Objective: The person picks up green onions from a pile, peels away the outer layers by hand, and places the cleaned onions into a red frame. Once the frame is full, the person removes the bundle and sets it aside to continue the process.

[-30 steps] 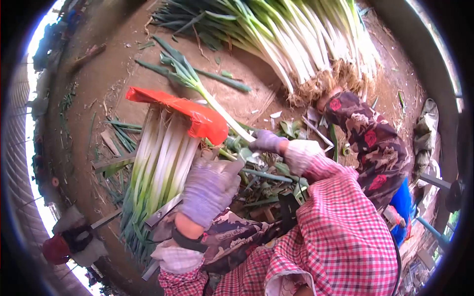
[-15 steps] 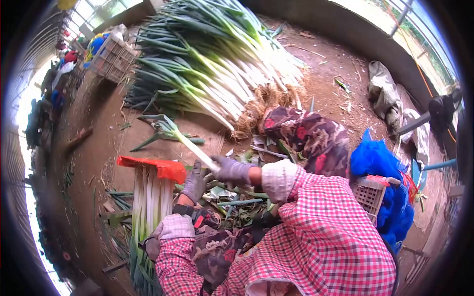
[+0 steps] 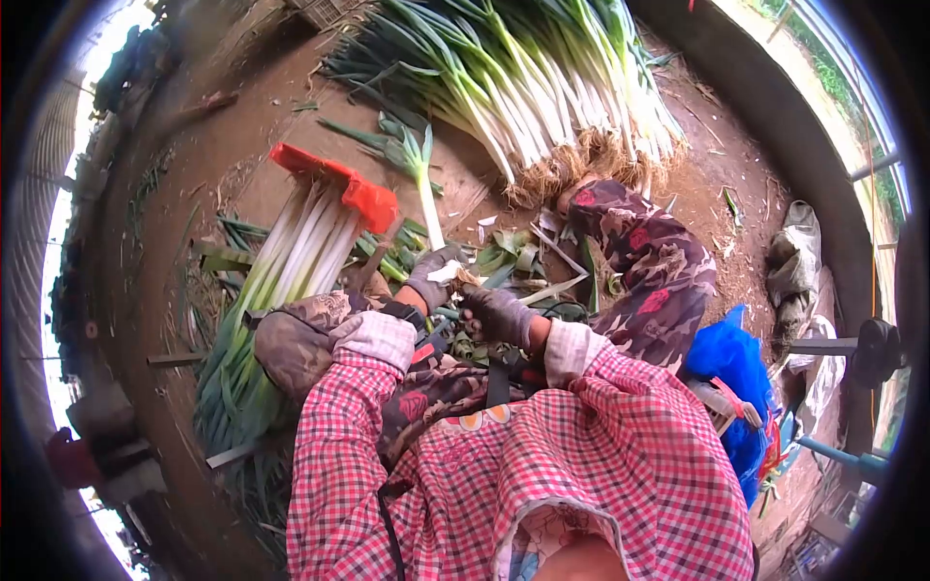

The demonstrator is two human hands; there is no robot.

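Observation:
Both hands wear dark grey gloves. A single leek point(image 3: 428, 208) lies with its green leaves pointing away from me and its white stalk towards me. My left hand point(image 3: 431, 278) is closed around the lower stalk. My right hand point(image 3: 501, 315) is closed against the brownish root end point(image 3: 467, 278), just right of the left hand; its fingertips are partly hidden. To the left, a bundle of trimmed leeks point(image 3: 295, 242) leans beside my knee, with a red-orange plastic sheet point(image 3: 339, 184) at its white ends.
A large pile of untrimmed leeks point(image 3: 523, 97) lies ahead, roots towards me. Leaf scraps point(image 3: 513, 257) cover the ground between my camouflage-clad legs. Blue netting point(image 3: 731, 387) sits at my right, and a grey sack point(image 3: 794, 252) lies by the low wall.
The leek has been drawn towards me. My left hand has closed around its lower stalk, while my right hand has shifted from the stalk to the root end. The view has tilted downward.

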